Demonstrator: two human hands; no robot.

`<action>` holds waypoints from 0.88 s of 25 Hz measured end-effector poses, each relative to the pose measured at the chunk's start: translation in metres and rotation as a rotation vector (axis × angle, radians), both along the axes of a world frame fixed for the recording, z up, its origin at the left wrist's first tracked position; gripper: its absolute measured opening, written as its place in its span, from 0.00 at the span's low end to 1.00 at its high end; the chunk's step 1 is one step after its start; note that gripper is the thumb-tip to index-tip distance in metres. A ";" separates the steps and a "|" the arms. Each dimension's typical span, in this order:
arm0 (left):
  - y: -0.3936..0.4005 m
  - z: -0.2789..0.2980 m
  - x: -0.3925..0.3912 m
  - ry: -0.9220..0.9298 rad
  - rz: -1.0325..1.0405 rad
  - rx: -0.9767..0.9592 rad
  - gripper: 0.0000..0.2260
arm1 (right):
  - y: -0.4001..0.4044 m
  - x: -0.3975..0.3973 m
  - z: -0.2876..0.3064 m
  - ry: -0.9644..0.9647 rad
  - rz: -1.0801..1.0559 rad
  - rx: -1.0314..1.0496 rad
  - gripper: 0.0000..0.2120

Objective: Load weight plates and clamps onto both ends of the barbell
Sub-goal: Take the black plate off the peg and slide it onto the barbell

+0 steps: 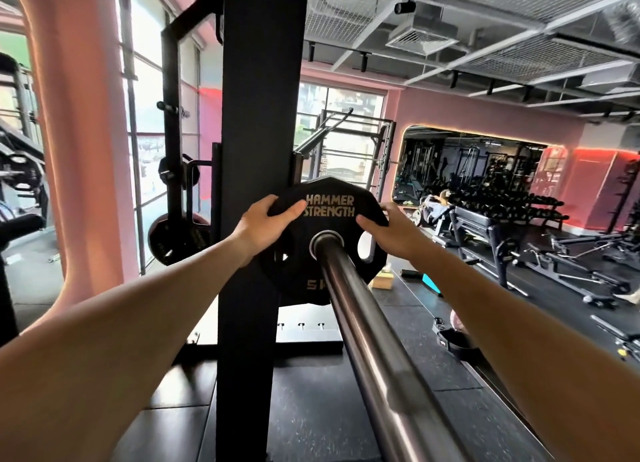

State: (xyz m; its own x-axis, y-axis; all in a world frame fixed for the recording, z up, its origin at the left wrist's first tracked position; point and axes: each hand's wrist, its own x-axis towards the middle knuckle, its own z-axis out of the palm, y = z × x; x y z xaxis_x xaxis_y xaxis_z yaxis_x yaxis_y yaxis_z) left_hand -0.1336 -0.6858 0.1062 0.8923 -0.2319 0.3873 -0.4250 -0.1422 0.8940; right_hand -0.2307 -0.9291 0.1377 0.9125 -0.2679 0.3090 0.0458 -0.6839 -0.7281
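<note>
Gripping the weight plate point(325, 243) at its upper rim, your left hand point(266, 224) and right hand point(389, 233) sit on opposite sides of it just above the middle of the frame, thumbs laid on the near face and fingers wrapped over the edge to the far side, so both hands are clamped on the plate rather than resting free. The plate's centre hole is already threaded on the barbell point(367, 340), whose steel sleeve runs as one long axis from the lower right of the frame up and away to the hub between your hands. That axis is what the coming move seems to turn on: the plate lies straight ahead of your grip, face-on to you, and any push should go along the bar, away from you, toward the black rack upright point(258, 150) standing just left of and behind the plate. Neither hand looks clearly nearer; they flank the hub about evenly. The plate reads "HAMMER STRENGTH" in gold across its upper face, and lower down a "5" with part of a "K" shows before the bar covers the rest. No clamp is visible on the sleeve.
</note>
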 end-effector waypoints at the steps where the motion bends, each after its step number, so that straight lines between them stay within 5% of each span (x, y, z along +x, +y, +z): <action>1: 0.004 0.003 -0.005 -0.006 0.044 0.034 0.21 | 0.004 -0.012 0.003 0.005 -0.011 -0.072 0.28; 4: 0.022 0.014 -0.035 -0.038 0.158 0.094 0.19 | 0.023 -0.058 0.016 0.002 -0.011 -0.146 0.28; 8: 0.056 0.017 -0.098 -0.053 0.135 0.100 0.06 | 0.067 -0.127 0.041 -0.081 0.066 -0.195 0.16; 22: 0.236 0.043 -0.262 0.044 0.153 0.213 0.04 | 0.229 -0.244 0.065 -0.066 0.275 -0.264 0.09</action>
